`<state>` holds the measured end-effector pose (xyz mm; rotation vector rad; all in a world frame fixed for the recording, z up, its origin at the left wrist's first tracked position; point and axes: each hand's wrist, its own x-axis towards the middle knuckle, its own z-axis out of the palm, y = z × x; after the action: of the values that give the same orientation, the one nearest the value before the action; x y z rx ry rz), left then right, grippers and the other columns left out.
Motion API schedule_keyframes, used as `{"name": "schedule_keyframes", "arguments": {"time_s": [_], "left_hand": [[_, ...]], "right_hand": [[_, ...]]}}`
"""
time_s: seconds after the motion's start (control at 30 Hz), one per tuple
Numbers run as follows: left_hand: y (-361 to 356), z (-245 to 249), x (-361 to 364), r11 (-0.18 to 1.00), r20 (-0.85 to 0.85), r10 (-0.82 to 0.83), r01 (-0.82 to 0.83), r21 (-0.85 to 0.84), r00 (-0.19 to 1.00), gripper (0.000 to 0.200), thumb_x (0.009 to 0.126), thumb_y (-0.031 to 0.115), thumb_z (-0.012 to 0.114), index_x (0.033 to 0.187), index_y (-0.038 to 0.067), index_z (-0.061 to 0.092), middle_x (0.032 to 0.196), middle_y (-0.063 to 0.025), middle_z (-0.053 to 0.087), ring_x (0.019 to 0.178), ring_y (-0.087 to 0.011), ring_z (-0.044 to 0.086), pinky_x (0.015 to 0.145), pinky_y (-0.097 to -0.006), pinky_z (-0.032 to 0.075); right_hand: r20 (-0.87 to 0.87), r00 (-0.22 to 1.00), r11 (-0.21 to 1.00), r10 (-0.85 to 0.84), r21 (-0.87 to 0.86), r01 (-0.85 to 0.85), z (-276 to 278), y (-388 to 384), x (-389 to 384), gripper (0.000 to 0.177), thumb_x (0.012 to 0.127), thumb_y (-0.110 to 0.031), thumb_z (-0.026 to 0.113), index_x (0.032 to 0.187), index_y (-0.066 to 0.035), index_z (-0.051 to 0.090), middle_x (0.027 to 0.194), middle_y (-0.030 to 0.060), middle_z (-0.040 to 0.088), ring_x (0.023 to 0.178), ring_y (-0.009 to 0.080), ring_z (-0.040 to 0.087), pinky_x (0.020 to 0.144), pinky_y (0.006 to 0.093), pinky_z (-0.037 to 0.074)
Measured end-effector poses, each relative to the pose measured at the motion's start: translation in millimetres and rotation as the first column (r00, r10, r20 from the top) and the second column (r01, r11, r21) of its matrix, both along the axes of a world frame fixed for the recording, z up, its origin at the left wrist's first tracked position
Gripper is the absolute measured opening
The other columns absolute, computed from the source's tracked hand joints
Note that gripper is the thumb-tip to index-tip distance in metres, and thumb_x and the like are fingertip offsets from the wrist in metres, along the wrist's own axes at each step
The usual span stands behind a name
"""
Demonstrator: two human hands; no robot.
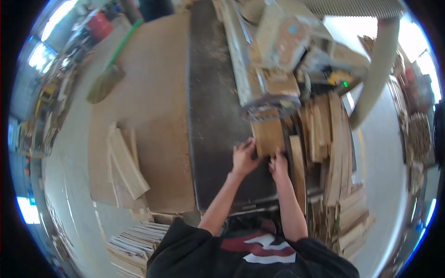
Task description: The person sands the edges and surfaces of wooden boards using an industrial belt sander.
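Note:
A flat wooden board (269, 139) lies on the dark machine table (215, 129), its far end running under a round guard-like part (271, 107) of the machine. My left hand (245, 157) grips the board's near left edge, fingers bent against its side. At the near right corner, my right hand (278, 166) presses its fingers to the end of the board. Both hands are on the near part of the board, a short way from the machine head (278, 69). What lies beneath the guard is hidden.
Wooden strips (321, 127) are stacked along the right, and a narrow strip (297, 162) lies beside my right arm. Loose boards (127, 167) rest on the brown panel (153, 83) at left, near a green-handled broom (107, 83). A ribbed hose (380, 74) hangs at upper right.

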<state>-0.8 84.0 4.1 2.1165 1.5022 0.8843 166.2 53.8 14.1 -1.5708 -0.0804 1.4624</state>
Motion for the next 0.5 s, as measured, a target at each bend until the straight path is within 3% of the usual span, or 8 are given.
{"name": "schedule_keyframes", "arguments": {"time_s": [0.07,0.13,0.23,0.3,0.37,0.4,0.43,0.5], "left_hand": [[18,-13,11,0.995,0.027,0.088,-0.089,0.039,0.996,0.065,0.072,0.023,0.085,0.132,0.006,0.065,0.126,-0.0132,0.07,0.115,-0.0301,0.065,0.09,-0.0497,0.046],[39,-13,22,0.989,0.02,0.14,-0.141,0.045,0.99,0.058,0.073,0.021,0.084,0.127,0.006,0.068,0.122,-0.0126,0.072,0.11,-0.0291,0.068,0.089,-0.048,0.046],[48,-17,22,0.967,0.139,0.255,-0.256,-0.014,0.957,0.05,0.075,0.02,0.086,0.121,0.007,0.072,0.121,-0.0107,0.073,0.108,-0.0291,0.068,0.091,-0.0467,0.051],[53,-16,25,0.938,0.293,0.333,-0.347,-0.003,0.896,0.047,0.074,0.018,0.087,0.118,0.007,0.073,0.117,-0.0099,0.075,0.103,-0.0298,0.07,0.086,-0.0415,0.054],[51,-20,18,0.945,0.278,0.314,-0.328,0.003,0.908,0.047,0.074,0.019,0.087,0.117,0.006,0.073,0.114,-0.011,0.075,0.102,-0.0319,0.07,0.084,-0.0398,0.056],[46,-18,11,0.962,0.335,0.256,-0.272,0.002,0.907,0.046,0.074,0.019,0.087,0.116,0.006,0.073,0.115,-0.0119,0.074,0.105,-0.0328,0.069,0.088,-0.0405,0.055],[39,-17,-3,0.975,0.39,0.203,-0.223,0.006,0.898,0.046,0.074,0.019,0.087,0.116,0.006,0.073,0.117,-0.0128,0.073,0.109,-0.0337,0.067,0.092,-0.0411,0.055],[14,16,-43,0.98,0.33,0.159,-0.19,0.064,0.931,0.046,0.073,0.018,0.087,0.115,0.006,0.073,0.124,-0.0159,0.069,0.118,-0.0361,0.063,0.099,-0.0452,0.051]], "right_hand": [[-0.036,0.999,0.999,0.026,0.04,-0.024,-11,32,4,0.041,0.104,-0.051,0.055,0.083,-0.015,0.055,0.054,-0.0053,0.035,0.039,0.0086,0.033,0.036,0.0267,0.023],[0.075,0.997,1.0,-0.03,0.001,0.03,-5,62,-6,0.044,0.104,-0.051,0.053,0.08,-0.014,0.054,0.055,-0.0047,0.038,0.041,0.0083,0.036,0.037,0.0264,0.023],[0.135,0.988,0.997,-0.082,0.022,0.08,-2,85,-18,0.046,0.105,-0.052,0.051,0.079,-0.014,0.055,0.055,-0.0042,0.041,0.041,0.0085,0.037,0.038,0.027,0.024],[0.192,0.977,0.992,-0.096,0.1,0.078,-21,100,-19,0.047,0.105,-0.052,0.05,0.08,-0.013,0.056,0.056,-0.0036,0.044,0.041,0.0093,0.039,0.038,0.0279,0.026],[0.189,0.98,0.977,-0.055,0.214,0.013,-41,110,-10,0.047,0.101,-0.056,0.055,0.087,-0.011,0.061,0.064,0.0,0.056,0.047,0.0104,0.048,0.041,0.0267,0.032],[0.155,0.984,0.977,-0.088,0.209,0.054,-53,122,-5,0.044,0.102,-0.05,0.056,0.092,-0.008,0.063,0.066,0.0026,0.058,0.047,0.0118,0.05,0.04,0.0263,0.035],[0.134,0.991,0.977,-0.03,0.211,0.001,-47,127,-1,0.041,0.1,-0.048,0.059,0.093,-0.008,0.065,0.07,0.0036,0.061,0.048,0.011,0.051,0.04,0.0252,0.036],[0.247,0.964,0.953,0.098,0.255,-0.163,-45,138,0,0.034,0.101,-0.04,0.057,0.103,-0.007,0.065,0.071,0.003,0.061,0.048,0.0087,0.048,0.041,0.0224,0.033]]}}
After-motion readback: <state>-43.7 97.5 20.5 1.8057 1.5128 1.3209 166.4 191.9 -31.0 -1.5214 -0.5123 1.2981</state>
